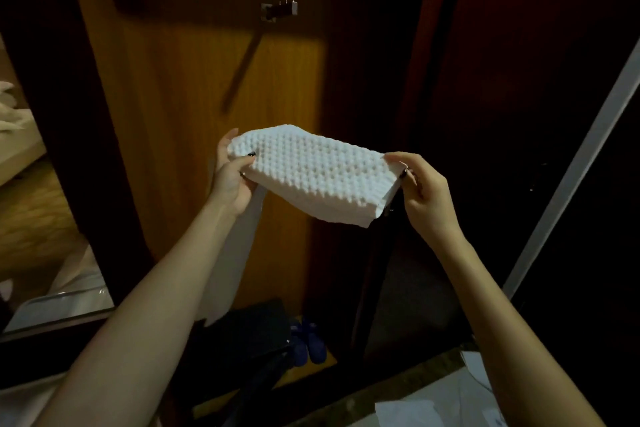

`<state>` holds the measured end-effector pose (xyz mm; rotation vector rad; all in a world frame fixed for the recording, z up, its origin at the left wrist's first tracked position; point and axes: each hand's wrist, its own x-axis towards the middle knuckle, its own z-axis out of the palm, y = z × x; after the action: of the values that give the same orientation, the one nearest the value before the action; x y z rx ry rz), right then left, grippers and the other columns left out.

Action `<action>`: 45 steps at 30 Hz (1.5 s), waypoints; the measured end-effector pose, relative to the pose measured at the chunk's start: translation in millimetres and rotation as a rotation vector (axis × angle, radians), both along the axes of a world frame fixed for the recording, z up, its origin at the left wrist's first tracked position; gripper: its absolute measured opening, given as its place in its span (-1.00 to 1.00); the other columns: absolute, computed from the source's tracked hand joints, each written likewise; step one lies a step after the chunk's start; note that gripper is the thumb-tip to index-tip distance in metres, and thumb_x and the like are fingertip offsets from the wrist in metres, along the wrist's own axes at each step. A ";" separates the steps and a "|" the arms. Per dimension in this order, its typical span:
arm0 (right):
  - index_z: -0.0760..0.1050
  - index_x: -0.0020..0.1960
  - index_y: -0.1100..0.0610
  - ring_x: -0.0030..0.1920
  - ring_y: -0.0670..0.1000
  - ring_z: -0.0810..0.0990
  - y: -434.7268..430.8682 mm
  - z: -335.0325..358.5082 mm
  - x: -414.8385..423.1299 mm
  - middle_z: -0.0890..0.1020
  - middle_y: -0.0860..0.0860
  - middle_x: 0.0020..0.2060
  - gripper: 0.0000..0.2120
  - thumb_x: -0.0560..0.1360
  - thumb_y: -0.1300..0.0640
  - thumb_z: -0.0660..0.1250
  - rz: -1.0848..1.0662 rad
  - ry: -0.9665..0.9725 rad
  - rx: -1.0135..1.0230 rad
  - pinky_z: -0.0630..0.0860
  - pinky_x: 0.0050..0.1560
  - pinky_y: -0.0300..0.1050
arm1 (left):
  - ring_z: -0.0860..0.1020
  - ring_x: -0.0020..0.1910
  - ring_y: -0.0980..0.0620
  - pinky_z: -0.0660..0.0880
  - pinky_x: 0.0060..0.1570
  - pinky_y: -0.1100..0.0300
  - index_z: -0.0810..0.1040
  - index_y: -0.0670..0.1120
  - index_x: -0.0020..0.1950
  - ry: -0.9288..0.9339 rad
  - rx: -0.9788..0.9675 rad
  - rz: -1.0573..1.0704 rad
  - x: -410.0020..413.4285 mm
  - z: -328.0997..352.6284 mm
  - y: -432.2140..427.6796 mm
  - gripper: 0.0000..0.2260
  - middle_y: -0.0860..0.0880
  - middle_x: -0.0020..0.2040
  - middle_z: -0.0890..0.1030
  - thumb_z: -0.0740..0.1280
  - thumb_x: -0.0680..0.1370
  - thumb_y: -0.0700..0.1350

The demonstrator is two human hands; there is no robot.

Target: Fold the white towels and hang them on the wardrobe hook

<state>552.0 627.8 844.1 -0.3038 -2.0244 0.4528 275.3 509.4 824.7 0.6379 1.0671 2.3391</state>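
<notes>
The person is holding a folded white towel (311, 173) in the air in front of the open wardrobe, stretched flat between both hands, with nothing carrying it from below. The left hand (232, 180) is pinching the towel's left end, thumb on top and fingers curled underneath; the right hand (424, 192) is pinching the right end the same way. The wardrobe hook (280, 10) is sitting well above the towel on the wooden back panel (194, 80).

The fold seems nearly done and hanging is likely coming up. To do it well, both hands should be keeping the layered edges aligned, gathering the loose strip that is dangling below the left hand, and lifting the bundle level so its middle is meeting the hook's prongs without the layers sliding apart.

The light is dim. How many layers the towel has is hard to judge, and where the dangling strip is ending is unclear. Other towels are not identifiable. Blue shoes (310, 343) are lying low in the wardrobe beside a dark object too shadowed to name.
</notes>
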 end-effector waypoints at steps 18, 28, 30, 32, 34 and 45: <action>0.57 0.04 -0.06 -0.01 0.01 0.64 -14.6 -22.7 -12.2 0.64 -0.08 -0.05 -0.67 0.56 0.36 0.22 0.108 0.295 -0.390 0.60 -0.06 -0.02 | 0.56 0.05 -0.13 0.58 -0.20 0.04 0.14 0.01 0.53 -0.269 0.104 -0.079 21.5 5.1 -1.3 -0.44 -0.22 0.38 0.39 0.14 0.60 -0.36; 0.54 0.04 0.07 0.02 -0.33 0.53 -0.5 -9.4 15.5 0.58 -0.05 -0.01 -0.64 0.54 0.41 0.07 0.041 0.173 -0.203 0.45 -0.08 -0.48 | 0.48 0.08 -0.16 0.55 -0.20 0.02 0.23 0.09 0.45 -0.252 0.092 -0.016 24.9 1.3 9.3 -0.36 -0.14 0.21 0.38 0.12 0.50 -0.48; 0.55 -0.02 0.05 0.07 -0.25 0.56 8.6 -9.8 20.0 0.60 -0.10 -0.03 -0.58 0.48 0.45 0.05 0.021 0.133 -0.226 0.44 0.00 -0.47 | 0.52 0.04 -0.15 0.55 -0.23 0.05 0.31 0.03 0.35 -0.247 0.068 -0.025 21.9 -1.7 11.1 -0.54 -0.16 0.20 0.45 0.17 0.54 -0.39; 0.57 -0.06 0.01 0.12 -0.14 0.58 19.8 -8.6 22.8 0.62 -0.13 -0.04 -0.54 0.47 0.46 0.05 0.005 0.129 -0.257 0.44 0.08 -0.43 | 0.55 0.03 -0.12 0.55 -0.26 0.07 0.36 -0.02 0.28 -0.205 0.019 -0.030 20.1 -6.9 11.4 -0.68 -0.21 0.25 0.47 0.22 0.58 -0.30; 0.58 -0.09 -0.05 0.14 -0.10 0.59 30.4 -7.1 22.7 0.64 -0.16 -0.04 -0.53 0.49 0.43 0.04 0.034 0.136 -0.300 0.47 0.15 -0.31 | 0.55 0.08 -0.10 0.58 -0.21 0.06 0.31 0.04 0.40 -0.155 -0.013 -0.021 16.5 -14.1 14.5 -0.56 -0.20 0.38 0.40 0.25 0.58 -0.30; 0.61 -0.15 0.05 -0.15 -0.03 0.65 120.2 -37.8 9.1 0.63 0.00 -0.09 -0.67 0.56 0.16 0.08 0.247 0.147 -0.793 0.55 -0.32 -0.16 | 0.65 0.01 -0.10 0.59 -0.24 0.09 0.03 0.22 0.53 -0.173 0.038 -0.124 18.9 -19.9 61.8 -0.22 -0.11 0.15 0.53 0.19 0.51 -0.42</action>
<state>561.1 748.0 806.3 -0.4782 -1.6630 1.3915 294.2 571.2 804.7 0.4904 0.8820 2.2652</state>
